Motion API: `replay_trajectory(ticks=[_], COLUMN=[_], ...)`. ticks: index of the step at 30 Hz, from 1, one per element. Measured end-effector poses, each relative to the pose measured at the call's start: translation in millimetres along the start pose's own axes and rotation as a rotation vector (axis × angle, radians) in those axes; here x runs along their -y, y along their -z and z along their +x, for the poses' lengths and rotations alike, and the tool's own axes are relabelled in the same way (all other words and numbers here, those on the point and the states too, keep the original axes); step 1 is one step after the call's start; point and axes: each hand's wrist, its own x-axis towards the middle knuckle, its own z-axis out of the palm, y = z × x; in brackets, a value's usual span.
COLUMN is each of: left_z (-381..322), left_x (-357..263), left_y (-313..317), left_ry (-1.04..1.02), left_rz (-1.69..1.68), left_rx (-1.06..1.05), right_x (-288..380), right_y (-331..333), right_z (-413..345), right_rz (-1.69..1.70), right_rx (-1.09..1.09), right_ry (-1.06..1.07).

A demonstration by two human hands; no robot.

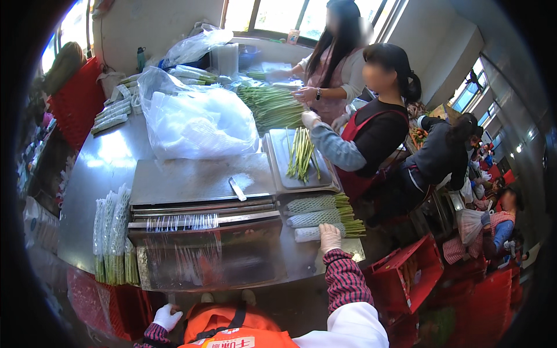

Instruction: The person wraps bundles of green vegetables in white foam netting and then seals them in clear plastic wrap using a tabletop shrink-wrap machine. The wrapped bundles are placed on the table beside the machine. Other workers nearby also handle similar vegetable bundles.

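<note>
My right hand (330, 238), in a thin white glove, has its fingers over the nearest asparagus bundle (307, 234), which wears a white foam net sleeve. Two more netted asparagus bundles (314, 217) lie just beyond it, green stems pointing right. Down by my orange apron (235, 324), my gloved left hand (168, 317) hangs below the table edge, loosely spread, with nothing visible in it. Before me stands a metal wrapping machine (209, 256) with strands of clear film (182, 222) across its front bar. A white-handled blade (237, 189) rests on its top plate.
Wrapped asparagus bundles (112, 235) lie at the left. Loose spears (302, 156) rest on a scale (278, 150). A big plastic bag of foam nets (196, 117) sits behind the machine. Two co-workers (378, 130) (335, 78) stand at the right. Red crates (409, 278) flank the table.
</note>
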Motion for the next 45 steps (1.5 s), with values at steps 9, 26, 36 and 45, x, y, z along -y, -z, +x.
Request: replay_trajectory(ticks=[9, 26, 36, 45], left_z=[-31.3, -3.7, 16.5, 39.0], left_x=[-39.6, -293.4, -270.5, -204.0], left_y=[8.4, 6.7, -3.9, 78.4], left_ry=[0.017, -1.161, -0.741, -0.791], left_rz=[0.102, -0.207, -0.912, -0.571], left_rx=[0.062, 0.216, 0.391, -0.139], right_x=[-5.6, 107.6, 247.3, 249.7], right_y=[10.2, 255.5, 257.0, 178.7], right_z=[8.4, 2.6, -23.4, -4.6], right_rz=[0.057, 1.872, 2.363, 1.872], right_rx=[0.043, 0.232, 0.244, 0.245], right_ry=[0.085, -0.049, -0.155, -0.194])
